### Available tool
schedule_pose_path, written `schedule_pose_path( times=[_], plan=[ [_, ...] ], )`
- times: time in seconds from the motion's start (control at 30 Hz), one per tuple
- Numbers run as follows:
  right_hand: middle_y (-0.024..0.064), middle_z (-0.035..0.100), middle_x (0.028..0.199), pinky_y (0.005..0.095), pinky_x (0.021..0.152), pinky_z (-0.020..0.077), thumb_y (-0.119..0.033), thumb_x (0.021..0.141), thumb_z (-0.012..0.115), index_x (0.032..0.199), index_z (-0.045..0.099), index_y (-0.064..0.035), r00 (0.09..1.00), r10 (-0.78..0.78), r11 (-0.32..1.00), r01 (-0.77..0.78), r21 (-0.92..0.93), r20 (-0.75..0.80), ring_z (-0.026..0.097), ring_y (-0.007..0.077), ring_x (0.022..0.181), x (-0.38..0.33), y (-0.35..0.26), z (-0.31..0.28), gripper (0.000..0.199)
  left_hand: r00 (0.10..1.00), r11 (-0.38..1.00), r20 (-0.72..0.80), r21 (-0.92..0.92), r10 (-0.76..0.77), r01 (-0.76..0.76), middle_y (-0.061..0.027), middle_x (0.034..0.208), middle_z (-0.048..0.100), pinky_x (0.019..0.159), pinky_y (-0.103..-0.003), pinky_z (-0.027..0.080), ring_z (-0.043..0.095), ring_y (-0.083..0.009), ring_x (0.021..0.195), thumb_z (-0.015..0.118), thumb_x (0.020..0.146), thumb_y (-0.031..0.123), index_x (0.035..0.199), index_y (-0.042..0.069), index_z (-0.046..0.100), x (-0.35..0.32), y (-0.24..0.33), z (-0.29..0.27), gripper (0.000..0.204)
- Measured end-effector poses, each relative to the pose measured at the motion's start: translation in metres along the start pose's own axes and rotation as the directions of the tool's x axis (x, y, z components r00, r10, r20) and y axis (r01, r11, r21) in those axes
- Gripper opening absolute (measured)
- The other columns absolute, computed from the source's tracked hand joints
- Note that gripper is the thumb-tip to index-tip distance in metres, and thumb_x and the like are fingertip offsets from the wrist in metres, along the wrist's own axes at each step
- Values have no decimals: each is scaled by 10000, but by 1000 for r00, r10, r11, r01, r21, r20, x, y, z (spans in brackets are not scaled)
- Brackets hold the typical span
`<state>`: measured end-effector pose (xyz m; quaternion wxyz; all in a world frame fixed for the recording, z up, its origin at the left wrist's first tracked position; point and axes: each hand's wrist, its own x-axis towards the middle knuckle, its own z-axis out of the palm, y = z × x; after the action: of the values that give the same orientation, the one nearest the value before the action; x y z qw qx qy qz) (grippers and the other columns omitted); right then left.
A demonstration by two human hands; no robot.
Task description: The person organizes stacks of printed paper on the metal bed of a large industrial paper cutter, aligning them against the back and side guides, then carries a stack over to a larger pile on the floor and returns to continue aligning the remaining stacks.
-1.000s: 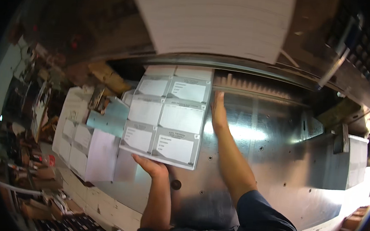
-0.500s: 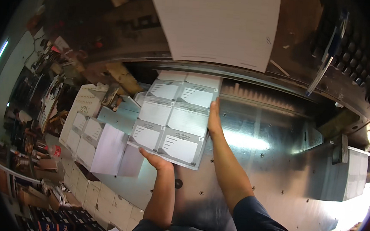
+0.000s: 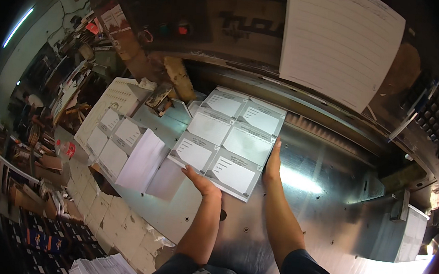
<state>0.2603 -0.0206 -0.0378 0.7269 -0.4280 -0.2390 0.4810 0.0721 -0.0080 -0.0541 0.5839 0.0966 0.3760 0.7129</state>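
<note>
A stack of large printed sheets (image 3: 224,140), grey with white boxes in rows, lies on the metal machine table (image 3: 295,213). My left hand (image 3: 202,181) is against its near edge, thumb and fingers stretched out. Along the right side of the stack my right hand (image 3: 273,163) is held flat, fingers straight and pointing away from me. Neither hand wraps around the sheets. The far end of the stack reaches the dark slot beneath the machine's front bar (image 3: 224,66).
Left of the stack stands another pile of similar sheets (image 3: 127,148), beside a perforated cream panel (image 3: 109,104). A sheet pile (image 3: 412,234) stands at the far right. Above are a lined paper (image 3: 338,43), a pen (image 3: 414,112) and a dark keypad (image 3: 435,109). White paper (image 3: 106,270) lies lower left.
The view has swung, so the scene sits tilted and the stack appears farther right. Both hands keep to the same edges of it. Less of the stack's far end shows.
</note>
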Motion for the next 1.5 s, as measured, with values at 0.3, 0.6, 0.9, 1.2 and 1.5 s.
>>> schedule_pose_path(
  times=[0.3,0.6,0.9,1.2,1.5],
  plan=[
    [221,399,1417,408,1093,292,-381,968,466,1368,405,8,875,-471,409,328,-852,111,365,369,1316,31,-11,-6,562,998,999,-38,20,50,-49,-90,1541,227,1149,-387,212,247,-275,1400,222,984,550,1501,90,185,3,8,-15,693],
    [188,392,1451,419,1114,276,-356,966,408,1355,439,10,654,135,-145,756,-638,745,326,330,1367,161,-16,71,536,1000,995,14,95,26,-27,-63,1552,206,1150,-328,150,245,-182,1383,253,997,490,1512,81,159,-23,31,-22,664],
    [120,230,1553,473,1176,104,-504,938,360,1476,279,-63,614,350,-328,788,-522,708,166,297,1446,50,6,111,700,999,995,18,89,46,-48,-74,1512,254,1156,-341,142,229,-153,1384,255,1004,445,1494,13,165,-20,38,-27,660],
    [126,555,1329,421,1090,340,-267,876,638,1293,569,-92,482,432,293,724,-624,762,484,297,1272,0,-18,189,458,999,995,39,100,-24,20,-87,1580,138,1183,-338,58,85,-172,1460,221,1013,452,1497,-2,102,-12,65,-54,674],
    [159,222,1548,479,1166,118,-608,928,340,1472,246,-1,805,168,-460,575,-677,569,164,276,1448,68,72,170,820,984,976,135,196,-118,90,-63,1595,14,1186,-329,22,4,-160,1464,236,1021,427,1504,28,26,-15,61,-62,661]
  ],
)
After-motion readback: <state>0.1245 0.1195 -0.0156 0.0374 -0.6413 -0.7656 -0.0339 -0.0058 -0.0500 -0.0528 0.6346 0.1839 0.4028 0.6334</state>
